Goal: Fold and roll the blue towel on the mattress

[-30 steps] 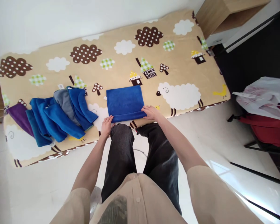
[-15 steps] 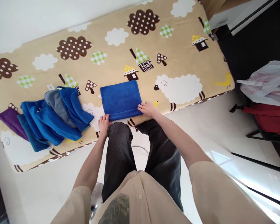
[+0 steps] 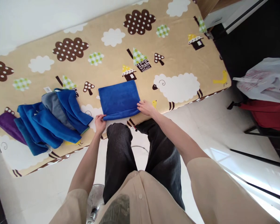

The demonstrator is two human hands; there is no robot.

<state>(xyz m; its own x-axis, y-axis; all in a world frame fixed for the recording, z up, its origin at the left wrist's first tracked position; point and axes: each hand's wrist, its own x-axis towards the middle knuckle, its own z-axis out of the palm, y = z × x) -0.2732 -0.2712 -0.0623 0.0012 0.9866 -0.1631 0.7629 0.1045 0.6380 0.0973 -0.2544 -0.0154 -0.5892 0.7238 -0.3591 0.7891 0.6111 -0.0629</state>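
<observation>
at left, the row of soft, overlapping cloths [image 3: 57, 132] lies as it did before: a purple piece, then teal, blue and grey ones, plush-looking and rumpled. the left hand [image 3: 100, 123], which lay over the fold's corner a second ago, now pinches that corner between thumb and fingers. between the hands, on the tan printed sheet [image 3: 107, 73], sits the blue cloth [image 3: 119, 98], smooth, velvety and rectangular; its folded near strip, flatter earlier, now bulges loosely. the right hand [image 3: 145, 107] touches the cloth's right edge with bent fingertips; whether the thumb presses beneath, i cannot tell. far right, a crinkled, translucent white bag [image 3: 262, 76] rests over red fabric [image 3: 266, 113].
</observation>
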